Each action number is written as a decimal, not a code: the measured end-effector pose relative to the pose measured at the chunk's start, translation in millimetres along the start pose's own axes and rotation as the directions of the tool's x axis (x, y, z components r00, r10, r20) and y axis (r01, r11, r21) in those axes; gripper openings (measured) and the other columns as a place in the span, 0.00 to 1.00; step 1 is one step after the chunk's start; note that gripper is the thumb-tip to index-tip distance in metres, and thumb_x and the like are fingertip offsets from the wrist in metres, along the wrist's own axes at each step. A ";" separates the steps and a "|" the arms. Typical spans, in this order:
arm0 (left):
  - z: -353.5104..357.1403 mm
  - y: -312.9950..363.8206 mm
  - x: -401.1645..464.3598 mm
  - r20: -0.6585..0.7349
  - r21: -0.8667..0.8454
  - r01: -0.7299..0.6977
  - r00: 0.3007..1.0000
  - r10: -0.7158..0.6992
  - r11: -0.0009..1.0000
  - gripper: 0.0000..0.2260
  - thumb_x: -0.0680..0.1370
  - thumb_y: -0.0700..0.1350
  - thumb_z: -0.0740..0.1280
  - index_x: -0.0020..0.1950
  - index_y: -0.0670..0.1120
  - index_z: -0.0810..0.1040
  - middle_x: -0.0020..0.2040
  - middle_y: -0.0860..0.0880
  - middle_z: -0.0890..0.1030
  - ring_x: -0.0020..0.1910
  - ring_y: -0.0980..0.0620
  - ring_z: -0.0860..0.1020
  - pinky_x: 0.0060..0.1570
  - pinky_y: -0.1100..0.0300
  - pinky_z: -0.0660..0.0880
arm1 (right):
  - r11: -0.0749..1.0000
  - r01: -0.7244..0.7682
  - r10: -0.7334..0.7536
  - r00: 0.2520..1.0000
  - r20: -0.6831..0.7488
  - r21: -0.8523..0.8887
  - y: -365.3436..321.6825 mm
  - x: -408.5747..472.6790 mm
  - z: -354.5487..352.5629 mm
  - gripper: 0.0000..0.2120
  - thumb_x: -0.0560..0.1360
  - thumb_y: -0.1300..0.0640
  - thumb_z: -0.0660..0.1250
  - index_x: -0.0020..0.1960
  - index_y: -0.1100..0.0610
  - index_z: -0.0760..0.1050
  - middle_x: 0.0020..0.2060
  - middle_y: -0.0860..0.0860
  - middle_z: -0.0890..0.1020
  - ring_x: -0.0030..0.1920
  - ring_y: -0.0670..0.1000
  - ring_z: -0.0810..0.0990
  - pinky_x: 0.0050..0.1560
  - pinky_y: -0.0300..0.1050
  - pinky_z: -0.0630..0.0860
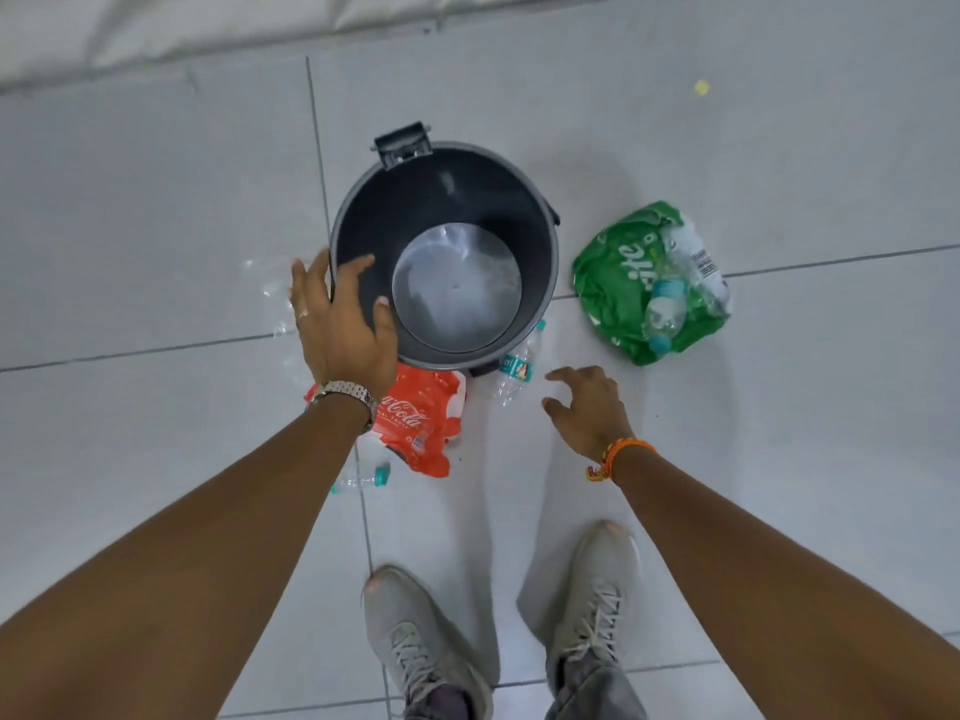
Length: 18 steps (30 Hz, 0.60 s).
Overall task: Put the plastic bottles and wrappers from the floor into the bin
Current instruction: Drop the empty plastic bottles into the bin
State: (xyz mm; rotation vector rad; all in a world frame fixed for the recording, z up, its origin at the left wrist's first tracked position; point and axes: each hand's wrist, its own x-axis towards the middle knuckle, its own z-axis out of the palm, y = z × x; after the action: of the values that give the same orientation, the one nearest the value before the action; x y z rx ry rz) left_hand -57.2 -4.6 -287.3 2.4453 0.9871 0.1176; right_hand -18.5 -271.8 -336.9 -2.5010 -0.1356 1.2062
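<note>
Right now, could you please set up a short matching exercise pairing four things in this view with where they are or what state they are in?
Column one:
1. left hand
2. green Sprite wrapper
3. red Coca-Cola wrapper
4. dark bin

Column two:
A. under a clear bottle, to the right of the bin
B. empty, lid off
C. gripping the bin's rim
D. on the floor, partly hidden by the left wrist

Pairs: 1-C, 2-A, 3-D, 4-B
</note>
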 end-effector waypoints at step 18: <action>26.5 -24.1 8.9 -0.103 -0.103 -0.030 0.994 0.019 0.994 0.21 0.79 0.48 0.59 0.73 0.51 0.71 0.77 0.48 0.68 0.79 0.43 0.61 0.74 0.36 0.63 | 0.909 -0.060 0.170 0.957 -0.235 0.412 -30.5 33.5 49.7 0.20 0.76 0.58 0.70 0.67 0.51 0.73 0.61 0.60 0.64 0.47 0.59 0.76 0.65 0.52 0.76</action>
State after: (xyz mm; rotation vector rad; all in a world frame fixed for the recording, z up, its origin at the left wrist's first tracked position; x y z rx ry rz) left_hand -59.0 5.2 -322.8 2.3756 0.9691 0.2981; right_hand -33.6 -221.6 -379.1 -2.2937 0.3074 0.8212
